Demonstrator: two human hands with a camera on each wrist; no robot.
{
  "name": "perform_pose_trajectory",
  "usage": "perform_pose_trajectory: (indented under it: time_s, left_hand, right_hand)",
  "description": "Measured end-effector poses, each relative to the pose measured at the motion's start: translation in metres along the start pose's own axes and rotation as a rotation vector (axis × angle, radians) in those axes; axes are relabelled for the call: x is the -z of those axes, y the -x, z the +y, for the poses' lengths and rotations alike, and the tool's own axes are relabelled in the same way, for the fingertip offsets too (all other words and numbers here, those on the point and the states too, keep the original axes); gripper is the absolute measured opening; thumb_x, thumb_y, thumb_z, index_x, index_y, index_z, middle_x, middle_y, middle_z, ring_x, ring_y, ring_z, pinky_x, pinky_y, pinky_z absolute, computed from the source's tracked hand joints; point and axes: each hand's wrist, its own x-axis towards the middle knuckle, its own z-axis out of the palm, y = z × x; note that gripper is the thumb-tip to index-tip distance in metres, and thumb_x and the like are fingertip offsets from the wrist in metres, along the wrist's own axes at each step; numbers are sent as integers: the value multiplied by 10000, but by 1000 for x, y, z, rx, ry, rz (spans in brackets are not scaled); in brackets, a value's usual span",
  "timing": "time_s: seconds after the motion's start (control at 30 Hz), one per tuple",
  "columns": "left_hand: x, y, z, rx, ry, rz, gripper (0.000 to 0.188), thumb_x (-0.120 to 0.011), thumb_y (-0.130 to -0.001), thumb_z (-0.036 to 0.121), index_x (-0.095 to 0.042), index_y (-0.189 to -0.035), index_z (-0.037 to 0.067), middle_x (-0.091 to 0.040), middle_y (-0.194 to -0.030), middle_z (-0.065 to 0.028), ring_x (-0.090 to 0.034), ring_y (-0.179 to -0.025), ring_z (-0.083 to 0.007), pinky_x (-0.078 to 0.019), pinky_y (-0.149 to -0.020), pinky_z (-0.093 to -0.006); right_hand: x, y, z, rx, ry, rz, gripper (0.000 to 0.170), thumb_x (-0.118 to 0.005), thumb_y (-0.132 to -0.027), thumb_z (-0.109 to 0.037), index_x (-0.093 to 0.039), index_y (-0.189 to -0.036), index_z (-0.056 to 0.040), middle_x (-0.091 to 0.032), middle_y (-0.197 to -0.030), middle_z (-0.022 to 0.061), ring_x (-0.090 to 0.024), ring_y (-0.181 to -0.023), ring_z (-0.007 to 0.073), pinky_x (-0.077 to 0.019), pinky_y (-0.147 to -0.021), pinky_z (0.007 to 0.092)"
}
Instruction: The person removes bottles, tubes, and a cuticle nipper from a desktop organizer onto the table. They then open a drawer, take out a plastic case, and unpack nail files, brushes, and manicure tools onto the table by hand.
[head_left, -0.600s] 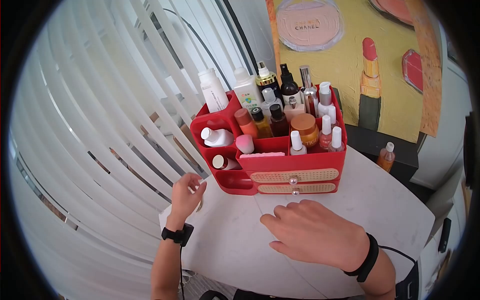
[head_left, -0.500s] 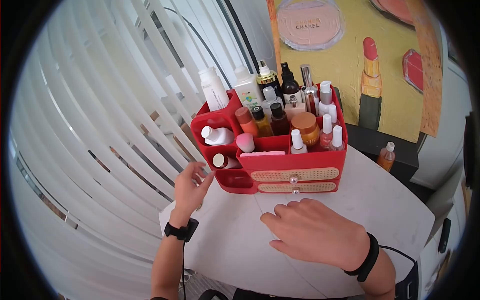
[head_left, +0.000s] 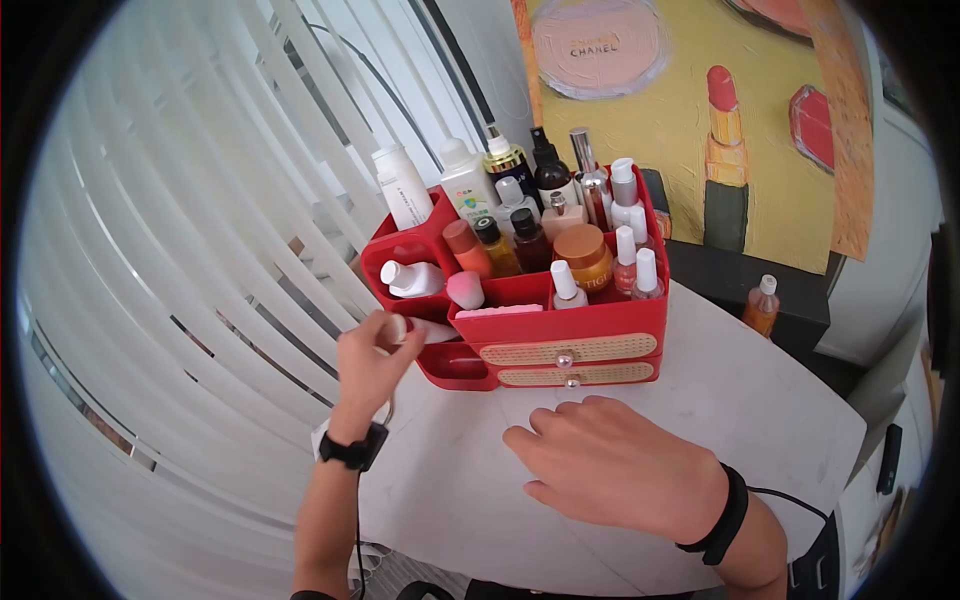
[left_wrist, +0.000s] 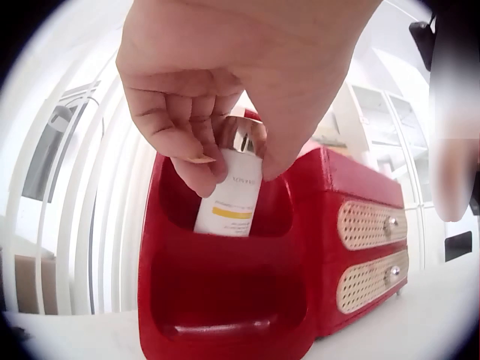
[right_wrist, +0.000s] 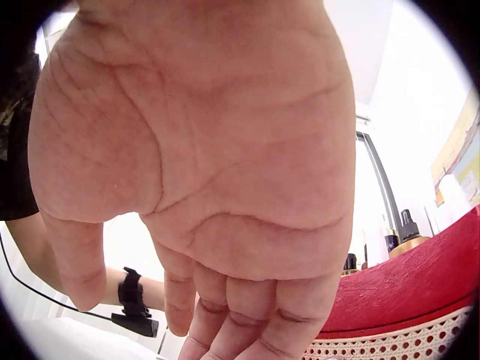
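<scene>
My left hand (head_left: 372, 368) pinches the shiny cap of a white bottle with a yellow band (left_wrist: 231, 196), between thumb and fingers. The bottle lies tilted, partly out of a side compartment of the red organizer (head_left: 590, 325), above the bare lowest compartment (left_wrist: 225, 281). Above it, a white bottle (head_left: 412, 279) lies in another side compartment. My right hand (head_left: 620, 465) hovers palm down over the white table in front of the drawers, fingers loosely bent, holding nothing; its palm (right_wrist: 202, 150) fills the right wrist view.
Bottles, nail polishes and an amber jar (head_left: 583, 255) crowd the organizer's top. An orange bottle (head_left: 761, 306) stands on a black surface (head_left: 690, 262) at the right. White vertical blinds (head_left: 200, 300) hang at the left; a painting (head_left: 650, 130) stands behind.
My left hand has moved up to the side compartment, taken hold of the bottle's cap and drawn the bottle partly out. The head view has shifted slightly; my right hand keeps its pose.
</scene>
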Motion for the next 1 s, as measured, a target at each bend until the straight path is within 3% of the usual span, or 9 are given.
perform_pose_trajectory:
  time_s: [0.2,0.3,0.4,0.47,0.5,0.57,0.73,0.83,1.0]
  left_hand:
    - [56,56,-17,112,243,55,312,-846,-890,114,-708,-1106,-65,-770,-883,-100,-743,-805,-137,-568,-684,-264]
    - [66,79,-28,223,201,18,347,-845,-892,96,-697,-1154,-76,-782,-939,-117,-752,-843,-140,-595,-729,-268]
    - [53,96,-54,268,167,-12,369,-846,-892,96,-692,-1168,-96,-752,-856,-94,-725,-789,-128,-610,-732,-286]
    - [41,101,-62,290,174,-23,368,-847,-889,96,-692,-1162,-95,-741,-832,-85,-712,-772,-114,-605,-725,-280]
    - [36,102,-63,308,182,-38,367,-849,-885,96,-693,-1157,-95,-730,-808,-76,-698,-755,-101,-601,-718,-274]
    - [32,104,-67,340,79,-102,322,-838,-889,75,-693,-1140,-64,-774,-900,-103,-646,-720,-90,-581,-721,-262]
    - [31,107,-67,283,-131,-208,413,-912,-771,231,-702,-997,-43,-759,-800,-105,-691,-683,-140,-572,-673,-287]
    - [27,112,-80,216,-223,-256,441,-901,-755,300,-693,-990,-9,-762,-807,-124,-728,-686,-236,-580,-668,-341]
    - [24,112,-79,260,-276,-323,454,-895,-755,358,-699,-979,14,-760,-800,-108,-743,-715,-253,-586,-685,-365]
  right_hand:
    - [2,0,0,27,3,15,256,-761,-917,-198,-600,-958,-3,-650,-834,133,-704,-769,340,-563,-698,436]
    - [-4,-1,1,75,29,117,119,-692,-861,-72,-576,-850,-52,-625,-736,73,-686,-699,234,-515,-625,366]
    - [-5,-3,0,75,16,91,115,-688,-867,-70,-577,-848,-50,-626,-732,75,-689,-699,239,-522,-624,369]
    - [-1,-4,-1,11,-20,-35,259,-768,-919,-211,-624,-966,-1,-684,-854,145,-728,-817,352,-581,-733,435]
    - [-1,-4,0,11,-17,-35,259,-768,-919,-211,-624,-966,-1,-684,-854,145,-728,-817,352,-581,-733,435]
    - [-2,-3,3,-5,-14,-47,267,-765,-924,-216,-632,-987,6,-697,-866,152,-733,-831,358,-585,-746,440]
    - [1,-5,6,-29,-36,-72,269,-763,-926,-217,-631,-985,11,-705,-871,157,-736,-841,357,-586,-750,445]
    - [-2,-4,7,-26,-37,-66,268,-763,-926,-214,-632,-979,14,-707,-870,159,-737,-837,358,-586,-750,446]
    - [-4,-5,8,-19,-35,-52,270,-763,-923,-213,-638,-983,19,-709,-863,160,-736,-828,359,-587,-749,444]
